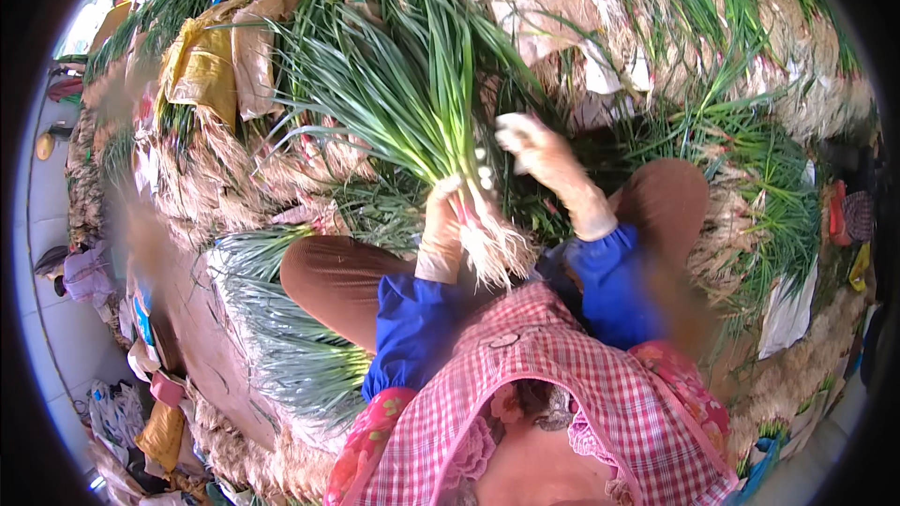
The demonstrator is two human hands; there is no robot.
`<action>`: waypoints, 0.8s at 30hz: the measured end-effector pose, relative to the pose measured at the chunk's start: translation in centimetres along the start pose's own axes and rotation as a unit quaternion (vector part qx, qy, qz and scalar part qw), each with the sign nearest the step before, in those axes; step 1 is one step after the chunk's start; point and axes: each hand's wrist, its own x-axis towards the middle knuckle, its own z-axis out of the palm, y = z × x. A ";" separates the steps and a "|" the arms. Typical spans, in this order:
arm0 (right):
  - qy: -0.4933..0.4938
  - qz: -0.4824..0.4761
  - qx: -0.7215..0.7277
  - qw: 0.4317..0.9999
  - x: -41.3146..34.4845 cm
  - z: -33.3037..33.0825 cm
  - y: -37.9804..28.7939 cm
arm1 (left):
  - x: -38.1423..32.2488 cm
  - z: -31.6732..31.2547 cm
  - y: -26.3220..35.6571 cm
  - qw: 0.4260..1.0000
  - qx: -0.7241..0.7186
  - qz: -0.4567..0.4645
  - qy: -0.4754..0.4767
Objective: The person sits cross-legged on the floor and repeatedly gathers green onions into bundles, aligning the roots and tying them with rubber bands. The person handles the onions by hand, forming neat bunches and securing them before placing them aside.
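My left hand (441, 225), in a pale glove, is closed round the lower stems of a bunch of green onions (439, 112). The long leaves fan away from me, up and to the left, and the pale roots (492, 246) hang towards my lap. To the right of the bunch, apart from it, is my right hand (524, 140), also gloved and blurred; its fingers look bent, and whether they hold anything is unclear. Loose green leaves (383, 214) lie in front of my knees.
Rooted bundles of green onions (773, 190) are heaped to the right and ahead. Another pile (302, 344) lies beside my left knee. A yellow woven sack (204, 74) rests on the heap at the upper left. Another person (84, 273) is at the far left edge.
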 end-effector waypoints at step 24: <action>0.091 -0.343 -0.419 0.836 -1.6 5.3 1.0 | 1.6 -3.2 5.0 0.988 -0.087 0.030 -0.128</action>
